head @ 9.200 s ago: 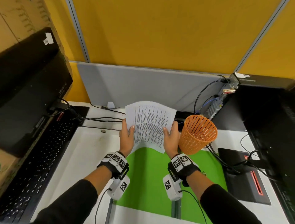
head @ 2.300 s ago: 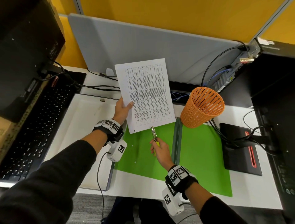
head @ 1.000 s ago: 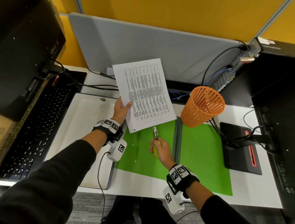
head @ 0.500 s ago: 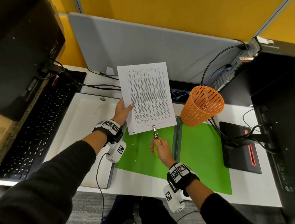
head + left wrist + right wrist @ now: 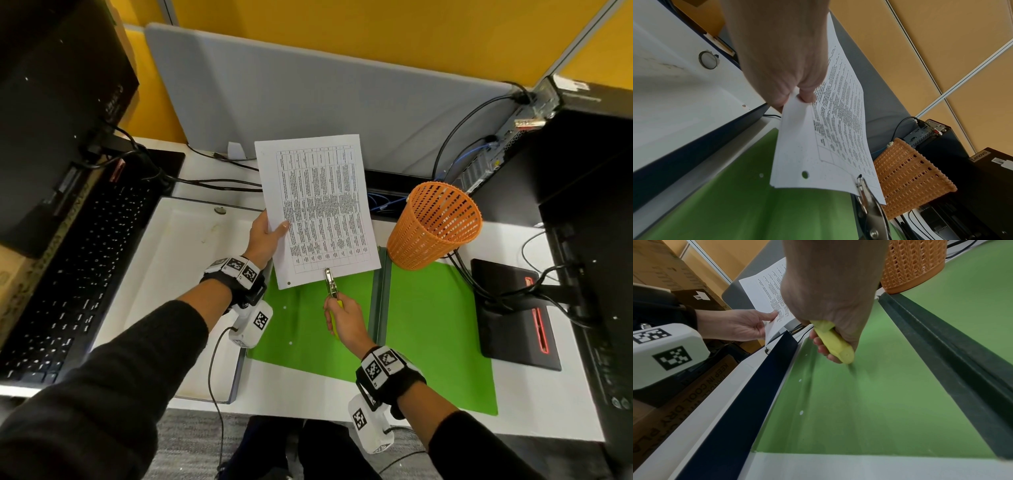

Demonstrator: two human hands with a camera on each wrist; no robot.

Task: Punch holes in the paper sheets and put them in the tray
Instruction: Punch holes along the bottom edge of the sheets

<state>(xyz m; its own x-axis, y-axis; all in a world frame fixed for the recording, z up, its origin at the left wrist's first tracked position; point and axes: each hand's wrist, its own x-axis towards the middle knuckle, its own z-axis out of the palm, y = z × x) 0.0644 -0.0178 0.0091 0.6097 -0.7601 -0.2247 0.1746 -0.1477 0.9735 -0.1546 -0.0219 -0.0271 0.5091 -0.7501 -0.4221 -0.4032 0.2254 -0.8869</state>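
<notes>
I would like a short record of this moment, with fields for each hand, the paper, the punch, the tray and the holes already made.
left hand: pinches the left edge of the paper sheets, holding them up above the desk
right hand: grips the hole punch by its yellow handle
hole punch: metal head on the bottom edge of the sheets, near the middle
holes made: one hole near the bottom left corner
tray: white, left of the green folder, no sheets in it
</notes>
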